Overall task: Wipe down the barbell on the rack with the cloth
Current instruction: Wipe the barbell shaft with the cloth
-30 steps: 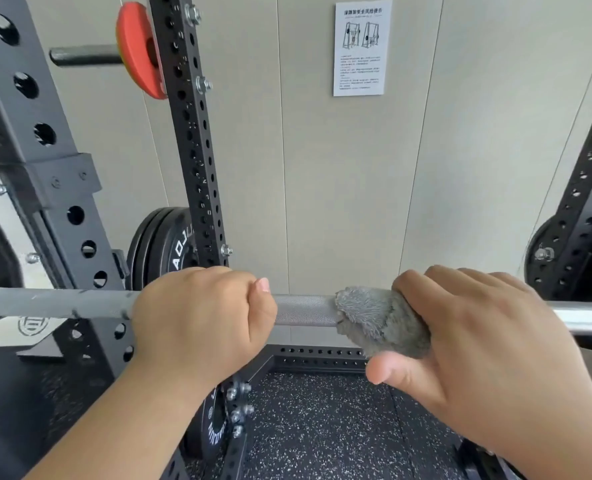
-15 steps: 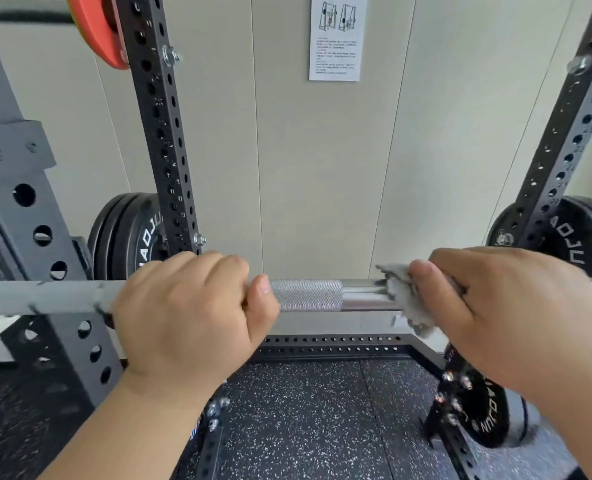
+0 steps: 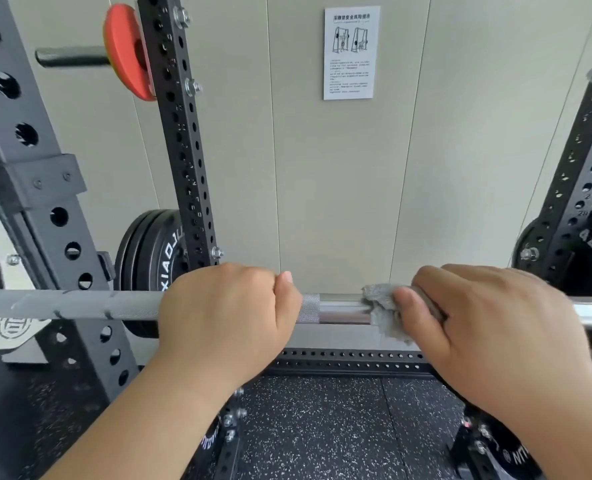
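- Rack upright (image 3: 45, 209), front left: black square steel tube, matte, punched with round holes.
- Small plate (image 3: 125, 51), upper left: red disc on a dark peg, smooth face.
- Stored plates (image 3: 149, 251): black rubber discs with white lettering, behind the bar.
- Barbell (image 3: 80, 304): a round steel shaft lying level across the rack at chest height. It is dull grey and scuffed on the left and bright chrome on the right.
- Left hand (image 3: 225, 313): fist closed over the shaft, fingers curled across the top and thumb lying alongside. It appears to steady the bar.
- Knurled band (image 3: 309, 308): a fine cross-hatched grip, showing just right of the left thumb. A second ago the cloth sat bunched on it; it is now uncovered.
- Cloth (image 3: 383, 311): grey, fuzzy and crumpled. It is wrapped on the polished stretch right of the knurl, with a loose corner hanging below. It has moved rightward off the knurl, so the middle section has likely been wiped, while the long outer lengths look not yet done.
- Right hand (image 3: 488, 327): fingers curled over the cloth and shaft, thumb pressing the cloth's front face.
- Wall notice (image 3: 351, 51): white printed sheet, text too small to read.
- Right upright (image 3: 578, 174): a black perforated tube with numbered holes.
- Floor (image 3: 322, 427): black speckled rubber matting.
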`<state>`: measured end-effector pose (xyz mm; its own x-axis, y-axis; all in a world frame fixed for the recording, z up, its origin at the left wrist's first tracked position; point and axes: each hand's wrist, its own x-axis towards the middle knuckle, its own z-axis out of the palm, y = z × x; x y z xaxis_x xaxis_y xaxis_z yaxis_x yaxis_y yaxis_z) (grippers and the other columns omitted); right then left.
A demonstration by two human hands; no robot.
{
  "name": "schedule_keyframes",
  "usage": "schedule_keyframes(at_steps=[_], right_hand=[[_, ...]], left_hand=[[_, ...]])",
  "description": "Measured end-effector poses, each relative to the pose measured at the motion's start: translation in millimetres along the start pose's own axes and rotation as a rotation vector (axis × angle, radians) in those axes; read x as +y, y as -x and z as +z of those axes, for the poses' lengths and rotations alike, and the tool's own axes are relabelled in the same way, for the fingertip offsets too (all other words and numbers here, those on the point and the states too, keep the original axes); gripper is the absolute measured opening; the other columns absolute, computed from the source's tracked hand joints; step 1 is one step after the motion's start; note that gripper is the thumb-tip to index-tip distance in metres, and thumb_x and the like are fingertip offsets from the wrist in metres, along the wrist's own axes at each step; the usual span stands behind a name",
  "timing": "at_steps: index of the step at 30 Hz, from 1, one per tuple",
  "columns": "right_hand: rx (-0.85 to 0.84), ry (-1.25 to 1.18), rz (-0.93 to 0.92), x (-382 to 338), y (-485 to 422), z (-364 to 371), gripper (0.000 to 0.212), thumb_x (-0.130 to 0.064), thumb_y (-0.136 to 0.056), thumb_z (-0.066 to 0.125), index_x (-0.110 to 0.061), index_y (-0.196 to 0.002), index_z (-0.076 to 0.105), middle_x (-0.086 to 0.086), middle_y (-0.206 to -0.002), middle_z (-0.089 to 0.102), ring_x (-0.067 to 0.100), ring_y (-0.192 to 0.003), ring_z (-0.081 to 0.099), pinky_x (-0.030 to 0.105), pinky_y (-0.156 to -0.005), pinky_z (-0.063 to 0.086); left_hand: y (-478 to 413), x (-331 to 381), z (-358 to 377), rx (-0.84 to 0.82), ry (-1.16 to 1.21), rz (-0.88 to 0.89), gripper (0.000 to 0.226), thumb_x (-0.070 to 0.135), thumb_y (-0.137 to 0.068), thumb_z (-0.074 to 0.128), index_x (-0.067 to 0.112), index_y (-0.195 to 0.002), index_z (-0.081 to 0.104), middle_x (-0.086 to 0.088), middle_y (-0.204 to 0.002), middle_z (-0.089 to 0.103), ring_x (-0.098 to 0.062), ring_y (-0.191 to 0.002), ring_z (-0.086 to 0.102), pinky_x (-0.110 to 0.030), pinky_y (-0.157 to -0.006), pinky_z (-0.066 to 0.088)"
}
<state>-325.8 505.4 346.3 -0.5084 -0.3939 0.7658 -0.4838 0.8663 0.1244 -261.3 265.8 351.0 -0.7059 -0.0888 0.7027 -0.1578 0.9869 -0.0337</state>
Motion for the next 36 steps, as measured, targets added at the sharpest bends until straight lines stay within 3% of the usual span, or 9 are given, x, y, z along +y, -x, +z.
schedule_keyframes(at_steps=[3,6,12,17,20,24,29,32,36], right_hand=[[-0.046,0.035,0.079,4.9,-0.6,-6.8,0.051,-0.049,-0.099,0.032,-0.024,-0.056,0.043,-0.005,-0.045,0.036,0.019,-0.039,0.037,0.023,-0.05,0.012],[-0.057,0.04,0.08,-14.1,-8.7,-5.6,0.05,-0.048,-0.098,0.036,-0.022,-0.055,0.037,-0.006,-0.045,0.033,0.022,-0.037,0.031,0.026,-0.05,0.01],[0.067,-0.115,-0.155,-58.5,-7.1,19.2,0.045,-0.054,-0.104,0.037,-0.022,-0.075,0.051,-0.002,-0.064,0.047,0.027,-0.053,0.045,0.036,-0.055,0.035],[0.025,-0.111,-0.13,-23.4,-2.2,9.3,0.052,-0.062,-0.104,0.032,-0.025,-0.072,0.049,-0.009,-0.059,0.041,0.019,-0.049,0.039,0.03,-0.053,0.029],[0.044,-0.081,0.007,-16.4,-4.1,3.6,0.051,-0.055,-0.102,0.034,-0.024,-0.062,0.042,-0.008,-0.051,0.036,0.021,-0.044,0.031,0.027,-0.053,0.015],[0.116,-0.107,-0.051,-39.6,-4.1,18.5,0.044,-0.048,-0.103,0.038,-0.022,-0.069,0.05,-0.003,-0.06,0.046,0.027,-0.053,0.041,0.037,-0.056,0.035],[0.158,-0.148,-0.139,-26.9,6.9,24.0,0.045,-0.055,-0.104,0.039,-0.022,-0.078,0.056,-0.004,-0.069,0.049,0.023,-0.06,0.043,0.038,-0.06,0.037],[0.154,-0.107,-0.009,-3.0,10.7,16.5,0.046,-0.053,-0.103,0.038,-0.022,-0.07,0.048,-0.007,-0.061,0.042,0.021,-0.055,0.04,0.039,-0.059,0.039],[0.135,-0.048,0.139,-6.8,12.5,12.0,0.046,-0.047,-0.103,0.036,-0.022,-0.067,0.049,-0.005,-0.061,0.045,0.024,-0.058,0.042,0.039,-0.065,0.038]], left_hand=[[6.2,-3.6,9.1,0.123,0.011,0.038,0.049,0.033,-0.094,0.032,0.02,-0.048,0.042,0.006,-0.043,0.036,-0.022,-0.037,0.036,-0.021,-0.044,0.022],[7.1,-2.2,13.6,0.248,0.022,0.054,0.052,0.03,-0.099,0.024,0.022,-0.052,0.042,0.007,-0.048,0.035,-0.022,-0.044,0.033,-0.025,-0.051,0.013],[11.2,-4.7,20.6,0.373,0.01,0.114,0.055,0.032,-0.104,0.023,0.021,-0.06,0.054,0.006,-0.054,0.046,-0.021,-0.049,0.041,-0.028,-0.055,0.018],[11.2,1.6,11.3,0.222,0.003,0.043,0.05,0.031,-0.1,0.028,0.022,-0.054,0.046,0.009,-0.05,0.036,-0.018,-0.047,0.033,-0.027,-0.05,0.014],[5.8,6.6,-0.3,0.03,-0.022,0.001,0.054,0.044,-0.094,0.025,0.017,-0.05,0.041,0.005,-0.043,0.037,-0.017,-0.041,0.039,-0.023,-0.043,0.027],[-11.6,20.1,-3.9,-0.044,-0.031,0.028,0.06,0.048,-0.095,0.009,0.018,-0.06,0.048,0.004,-0.056,0.05,-0.019,-0.054,0.053,-0.031,-0.053,0.043],[-1.8,20.6,8.8,0.085,0.004,0.044,0.05,0.04,-0.097,0.026,0.023,-0.051,0.037,0.006,-0.043,0.037,-0.024,-0.035,0.037,-0.02,-0.045,0.028],[2.7,21.3,13.0,0.19,0.02,0.087,0.045,0.029,-0.095,0.035,0.022,-0.051,0.037,0.007,-0.047,0.027,-0.021,-0.039,0.028,-0.019,-0.05,0.015],[7.1,21.5,16.5,0.256,0.028,0.108,0.043,0.026,-0.094,0.037,0.02,-0.052,0.045,0.004,-0.048,0.035,-0.024,-0.043,0.036,-0.026,-0.051,0.018]])
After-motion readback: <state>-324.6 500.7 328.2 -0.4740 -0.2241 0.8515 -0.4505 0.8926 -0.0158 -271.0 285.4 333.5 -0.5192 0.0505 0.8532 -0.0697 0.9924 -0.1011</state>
